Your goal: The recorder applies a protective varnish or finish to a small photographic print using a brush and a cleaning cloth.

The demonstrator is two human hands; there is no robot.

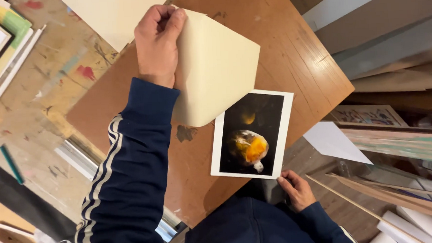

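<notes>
While the left hand (156, 41) keeps its grip pinched on a curled cream sheet (213, 67) lifted off the brown board surface (291, 53), the right hand (296, 189) holds the near edge of a white-bordered dark print (252, 134) with an orange shape. Print: flat, right of centre, just under the sheet's lower corner. Left: paint-stained floor (51, 71).

Navy sleeves (130, 180) with white stripes

Cream card (218, 67); black photo (252, 134) with orange blob; brown board (291, 48).
</notes>
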